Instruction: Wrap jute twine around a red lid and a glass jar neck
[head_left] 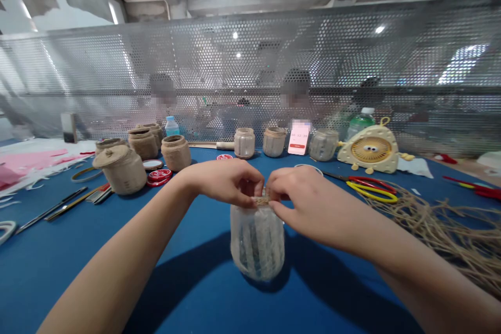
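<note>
A glass jar with whitish strips down its sides stands upright on the blue table in front of me. Tan twine runs around its neck. My left hand is closed at the left of the neck, thumb and fingers pinching the twine there. From the right, my right hand grips the same twine band, thumb low and fingers curled over the rim. Both hands hide most of the jar's mouth.
Twine-wrapped jars and a lidded one stand at the left. More jars, a lit phone and a yellow fan line the back. Scissors and loose twine strands lie at the right.
</note>
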